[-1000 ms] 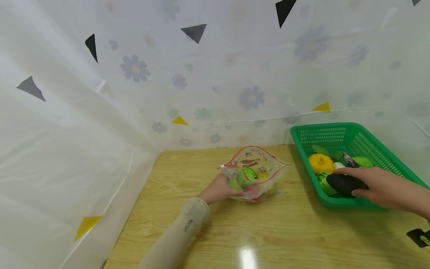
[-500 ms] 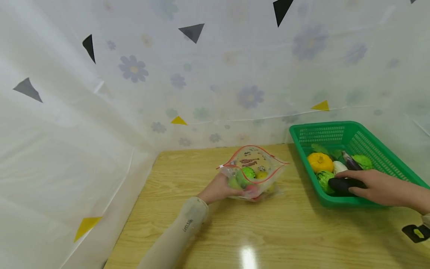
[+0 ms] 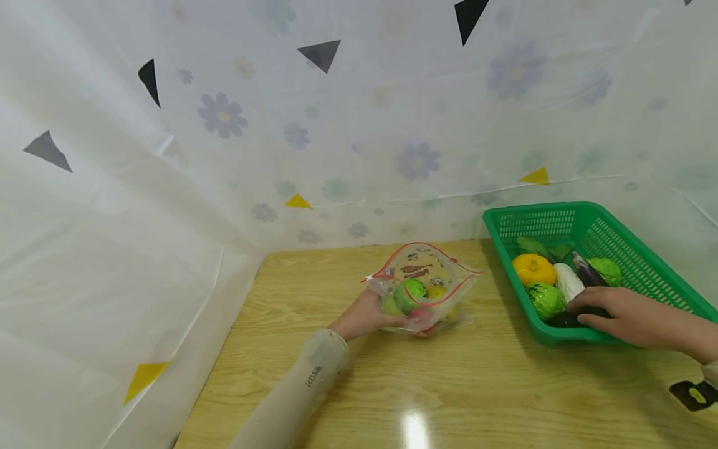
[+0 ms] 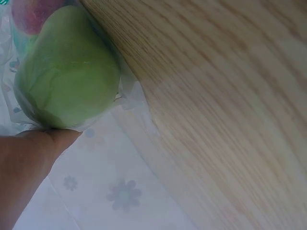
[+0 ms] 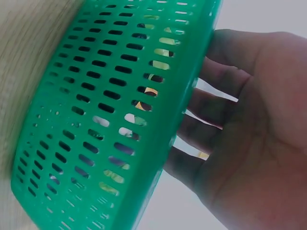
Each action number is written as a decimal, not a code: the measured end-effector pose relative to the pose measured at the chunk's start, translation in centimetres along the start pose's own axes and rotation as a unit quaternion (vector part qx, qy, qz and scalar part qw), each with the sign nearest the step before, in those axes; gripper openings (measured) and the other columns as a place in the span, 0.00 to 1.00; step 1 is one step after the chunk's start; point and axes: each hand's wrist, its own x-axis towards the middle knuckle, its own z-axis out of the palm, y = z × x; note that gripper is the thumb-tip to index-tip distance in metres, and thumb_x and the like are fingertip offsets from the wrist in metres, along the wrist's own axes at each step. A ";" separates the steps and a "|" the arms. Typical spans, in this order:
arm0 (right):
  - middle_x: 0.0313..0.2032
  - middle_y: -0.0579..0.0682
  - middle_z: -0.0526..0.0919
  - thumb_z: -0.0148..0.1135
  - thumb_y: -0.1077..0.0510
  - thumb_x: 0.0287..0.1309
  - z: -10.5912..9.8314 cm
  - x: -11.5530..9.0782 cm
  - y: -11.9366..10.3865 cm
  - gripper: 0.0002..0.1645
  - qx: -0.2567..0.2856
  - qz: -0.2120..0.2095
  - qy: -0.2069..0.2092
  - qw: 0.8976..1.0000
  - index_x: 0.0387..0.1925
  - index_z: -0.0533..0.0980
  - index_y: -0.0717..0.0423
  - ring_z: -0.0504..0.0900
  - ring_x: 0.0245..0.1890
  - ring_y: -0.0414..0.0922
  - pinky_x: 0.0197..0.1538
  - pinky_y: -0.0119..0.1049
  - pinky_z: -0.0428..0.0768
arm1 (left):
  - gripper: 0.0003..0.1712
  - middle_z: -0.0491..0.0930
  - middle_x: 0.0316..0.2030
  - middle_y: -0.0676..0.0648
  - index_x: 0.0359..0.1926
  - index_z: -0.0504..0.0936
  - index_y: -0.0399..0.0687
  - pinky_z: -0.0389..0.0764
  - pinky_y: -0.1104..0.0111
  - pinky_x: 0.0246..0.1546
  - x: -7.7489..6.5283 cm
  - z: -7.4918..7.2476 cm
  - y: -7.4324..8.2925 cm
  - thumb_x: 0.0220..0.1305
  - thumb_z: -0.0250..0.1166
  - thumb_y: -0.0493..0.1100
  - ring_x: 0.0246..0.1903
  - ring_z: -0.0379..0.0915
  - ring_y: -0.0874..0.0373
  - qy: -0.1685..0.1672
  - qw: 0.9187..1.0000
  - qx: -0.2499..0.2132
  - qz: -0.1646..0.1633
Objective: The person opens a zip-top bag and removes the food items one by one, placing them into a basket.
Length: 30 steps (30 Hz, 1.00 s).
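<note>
My left hand [image 3: 367,315] grips the left side of a clear zip bag [image 3: 465,284] with a red seal, its mouth spread wide. Inside are a green pear [image 4: 67,76], a reddish fruit [image 4: 32,14], a green-patterned round fruit [image 3: 415,288] and a yellow one [image 3: 437,292]. At the right, my right hand [image 3: 631,315] reaches over the near rim of a green basket [image 3: 561,337]. Its thumb and fingers hold a dark oval vegetable [image 3: 563,320] low inside, mostly covered by the hand. In the right wrist view, the basket wall hides the fingertips.
The basket also holds a yellow pumpkin [image 3: 535,269], a green-patterned round vegetable [image 3: 545,301], a white oblong one [image 3: 569,282], a purple eggplant [image 3: 586,271] and green leafy pieces [image 3: 606,270]. A white sheet [image 3: 359,125] hangs behind the wooden table [image 3: 449,386].
My right hand has lowered the dark oval vegetable deeper into the basket and shifted slightly right, uncovering more of the white vegetable. The left hand and bag stay put.
</note>
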 end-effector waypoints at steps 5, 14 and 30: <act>0.48 0.43 0.85 0.64 0.55 0.68 -0.6 0.6 -1.5 0.12 0.006 -0.011 0.038 0.999 0.51 0.82 0.50 0.84 0.44 0.41 0.40 0.35 0.83 | 0.58 0.64 0.73 0.50 0.78 0.57 0.54 0.66 0.55 0.70 -0.2 0.0 0.0 0.51 0.81 0.51 0.70 0.62 0.59 -0.001 1.000 -0.001 -0.008; 0.55 0.41 0.83 0.62 0.56 0.70 -3.0 3.8 -9.8 0.16 0.008 -0.073 0.103 0.992 0.57 0.80 0.43 0.83 0.53 0.46 0.47 0.43 0.83 | 0.55 0.69 0.69 0.58 0.76 0.61 0.62 0.68 0.59 0.69 -0.3 0.0 0.1 0.50 0.81 0.51 0.68 0.66 0.60 0.003 1.000 -0.004 -0.016; 0.52 0.48 0.84 0.57 0.63 0.70 -1.5 13.4 -17.8 0.16 -0.017 -0.171 0.059 0.983 0.56 0.80 0.50 0.83 0.48 0.45 0.50 0.44 0.83 | 0.57 0.64 0.73 0.53 0.77 0.59 0.52 0.66 0.55 0.71 -0.3 -0.2 0.2 0.51 0.81 0.52 0.70 0.62 0.58 -0.001 1.000 0.007 -0.015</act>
